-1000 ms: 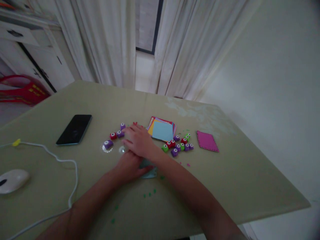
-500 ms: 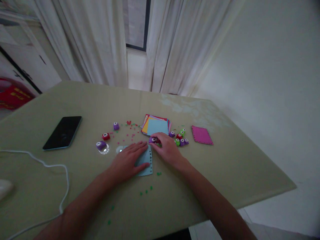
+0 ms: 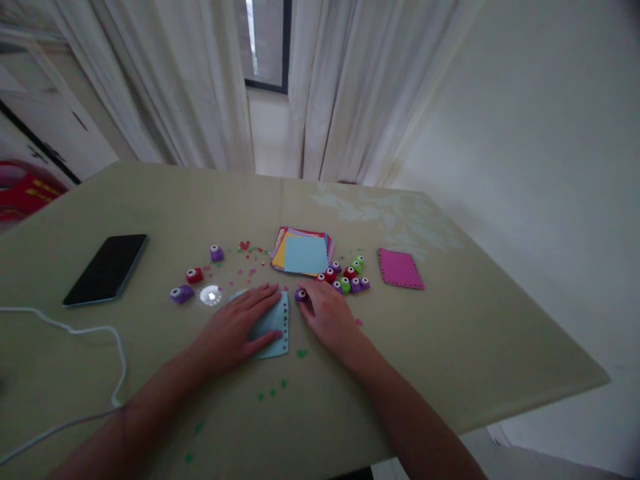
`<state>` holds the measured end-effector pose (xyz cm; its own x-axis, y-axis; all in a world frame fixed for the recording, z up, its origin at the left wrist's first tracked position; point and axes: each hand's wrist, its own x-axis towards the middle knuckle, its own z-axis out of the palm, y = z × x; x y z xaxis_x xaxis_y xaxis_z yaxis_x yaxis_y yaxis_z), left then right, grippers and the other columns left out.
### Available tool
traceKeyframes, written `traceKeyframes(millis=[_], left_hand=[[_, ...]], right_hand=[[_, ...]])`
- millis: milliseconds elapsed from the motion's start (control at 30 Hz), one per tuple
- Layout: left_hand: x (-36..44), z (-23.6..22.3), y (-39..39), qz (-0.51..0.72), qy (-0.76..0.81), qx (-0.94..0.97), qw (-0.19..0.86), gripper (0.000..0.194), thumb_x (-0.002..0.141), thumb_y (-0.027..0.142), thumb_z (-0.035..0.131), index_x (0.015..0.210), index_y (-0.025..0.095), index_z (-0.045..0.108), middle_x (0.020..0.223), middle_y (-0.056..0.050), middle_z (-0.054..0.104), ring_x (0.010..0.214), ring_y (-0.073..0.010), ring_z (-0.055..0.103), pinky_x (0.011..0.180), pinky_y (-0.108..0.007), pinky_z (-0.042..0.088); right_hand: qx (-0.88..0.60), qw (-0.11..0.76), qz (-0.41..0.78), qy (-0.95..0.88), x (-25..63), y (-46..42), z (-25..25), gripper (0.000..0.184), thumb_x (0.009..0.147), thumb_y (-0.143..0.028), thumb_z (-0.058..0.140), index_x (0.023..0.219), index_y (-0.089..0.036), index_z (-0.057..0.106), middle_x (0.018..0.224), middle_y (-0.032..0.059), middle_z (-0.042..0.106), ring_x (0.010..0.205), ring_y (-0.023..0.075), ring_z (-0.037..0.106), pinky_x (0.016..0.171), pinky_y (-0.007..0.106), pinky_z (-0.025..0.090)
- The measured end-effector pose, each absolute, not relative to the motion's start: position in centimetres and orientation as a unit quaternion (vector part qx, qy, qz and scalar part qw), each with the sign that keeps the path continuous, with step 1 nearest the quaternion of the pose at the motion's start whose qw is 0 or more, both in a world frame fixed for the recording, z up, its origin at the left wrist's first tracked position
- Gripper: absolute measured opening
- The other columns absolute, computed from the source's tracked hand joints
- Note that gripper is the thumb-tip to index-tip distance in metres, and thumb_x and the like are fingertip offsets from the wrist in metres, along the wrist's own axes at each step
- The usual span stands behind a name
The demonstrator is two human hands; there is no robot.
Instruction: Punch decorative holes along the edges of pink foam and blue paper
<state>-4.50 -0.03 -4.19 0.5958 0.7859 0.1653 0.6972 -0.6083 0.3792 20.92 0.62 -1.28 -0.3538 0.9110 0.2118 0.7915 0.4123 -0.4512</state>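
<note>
My left hand (image 3: pixel 245 323) lies flat with fingers spread on a light blue paper square (image 3: pixel 273 327), pressing it to the table. Small holes run down the right edge of this square, and the hand covers much of its left part. Just right of the paper, my right hand (image 3: pixel 327 310) pinches a small purple craft punch (image 3: pixel 301 295) with an eye on its top. A small gap separates the punch from the paper. Several red, green and purple punches (image 3: pixel 350 273) cluster beyond the right hand, which partly hides some of them.
Behind the hands sits a stack of coloured paper squares (image 3: pixel 306 255). A pink square (image 3: pixel 401 269) with holed edges lies right. Leftward are a purple punch (image 3: pixel 217 253), a red punch (image 3: pixel 194 275), a clear disc (image 3: pixel 211 295), a tablet (image 3: pixel 106 270) and a white cable (image 3: pixel 120 367). Paper bits are scattered about.
The punch in my right hand has moved a little to the right of the paper's edge and nearer to me. My left hand stays on the paper. The whole view has shifted slightly.
</note>
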Motion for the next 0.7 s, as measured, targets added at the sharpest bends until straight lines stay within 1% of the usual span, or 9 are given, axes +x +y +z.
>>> traceKeyframes(millis=[133, 233, 433, 567, 700], left_hand=[[-4.64, -4.51, -0.09, 0.168, 0.417, 0.883, 0.135, 0.068, 0.106, 0.061, 0.056, 0.163, 0.024, 0.05, 0.17, -0.009, 0.048, 0.154, -0.0318, 0.049, 0.127, -0.051, 0.041], [-4.64, -4.62, -0.14, 0.164, 0.419, 0.883, 0.131, 0.07, 0.106, 0.062, 0.055, 0.164, 0.023, 0.048, 0.17, -0.009, 0.047, 0.155, -0.0312, 0.047, 0.128, -0.051, 0.04], [-4.52, -4.54, -0.15, 0.166, 0.423, 0.88, 0.137, 0.07, 0.105, 0.063, 0.057, 0.164, 0.025, 0.048, 0.17, -0.009, 0.047, 0.155, -0.0322, 0.048, 0.128, -0.053, 0.04], [-4.44, -4.53, -0.18, 0.171, 0.424, 0.878, 0.142, 0.069, 0.105, 0.061, 0.058, 0.164, 0.025, 0.049, 0.169, -0.009, 0.049, 0.154, -0.0323, 0.05, 0.128, -0.053, 0.04], [-4.34, -4.49, -0.26, 0.178, 0.424, 0.876, 0.143, 0.068, 0.106, 0.059, 0.057, 0.165, 0.027, 0.047, 0.17, -0.008, 0.048, 0.154, -0.0319, 0.049, 0.128, -0.052, 0.04]], right_hand=[[-0.551, 0.186, 0.139, -0.801, 20.55, 0.08, -0.82, 0.021, 0.105, -0.02, 0.065, 0.125, -0.017, 0.072, 0.115, 0.0146, 0.078, 0.107, 0.0289, 0.073, 0.095, 0.043, 0.057], [-0.554, 0.174, 0.148, -0.801, 20.15, -0.13, -0.65, 0.019, 0.105, -0.02, 0.066, 0.122, -0.016, 0.072, 0.114, 0.0137, 0.078, 0.106, 0.0292, 0.073, 0.094, 0.042, 0.057], [-0.545, 0.211, 0.17, -0.793, 20.02, -0.09, -0.91, 0.024, 0.102, -0.018, 0.068, 0.126, -0.018, 0.07, 0.119, 0.0124, 0.078, 0.109, 0.0274, 0.073, 0.098, 0.04, 0.056], [-0.548, 0.24, 0.188, -0.779, 20.02, -0.12, -1.1, 0.026, 0.1, -0.016, 0.069, 0.126, -0.017, 0.069, 0.117, 0.0122, 0.079, 0.103, 0.026, 0.074, 0.095, 0.039, 0.057], [-0.552, 0.263, 0.193, -0.767, 19.97, -0.11, -1.33, 0.024, 0.098, -0.016, 0.07, 0.122, -0.019, 0.071, 0.111, 0.0103, 0.08, 0.095, 0.024, 0.075, 0.09, 0.036, 0.057]])
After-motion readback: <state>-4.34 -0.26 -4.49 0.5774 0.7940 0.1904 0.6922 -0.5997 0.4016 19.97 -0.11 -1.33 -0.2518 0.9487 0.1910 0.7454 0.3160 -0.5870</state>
